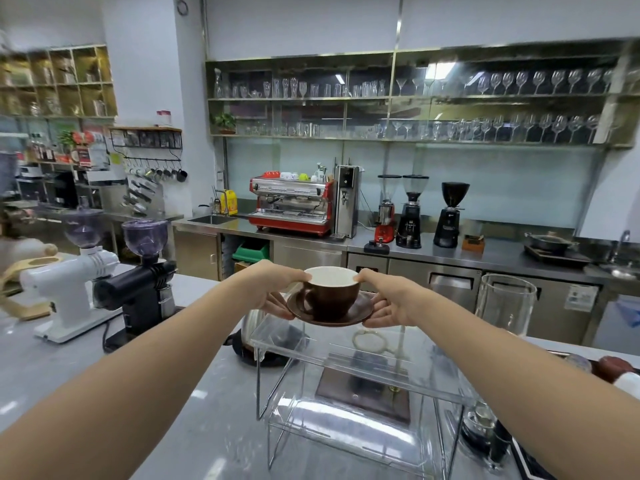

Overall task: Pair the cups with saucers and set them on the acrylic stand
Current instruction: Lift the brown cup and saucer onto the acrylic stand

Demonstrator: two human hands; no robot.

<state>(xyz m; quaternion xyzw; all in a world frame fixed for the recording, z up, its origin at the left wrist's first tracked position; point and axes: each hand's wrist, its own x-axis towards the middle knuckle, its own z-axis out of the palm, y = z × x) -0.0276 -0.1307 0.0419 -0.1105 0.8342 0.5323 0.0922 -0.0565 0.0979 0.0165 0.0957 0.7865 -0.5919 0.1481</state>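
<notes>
A brown cup (pixel 334 296) with a white inside sits on a brown saucer (pixel 360 315). Both hands hold the pair in the air above the far edge of the clear acrylic stand (pixel 360 372). My left hand (pixel 277 289) grips the saucer's left rim from below, thumb on the cup's rim. My right hand (pixel 388 299) holds the saucer's right rim the same way. The stand has two tiers and rests on the grey counter (pixel 156 393). More brown and white crockery (pixel 616 372) shows at the right edge, partly cut off.
A white grinder (pixel 69 285) and a black grinder (pixel 145 285) stand at the left of the counter. A kettle (pixel 256 337) sits behind the stand. A tall clear glass vessel (pixel 502 303) stands to the right. Dark items (pixel 488 434) lie beside the stand's right leg.
</notes>
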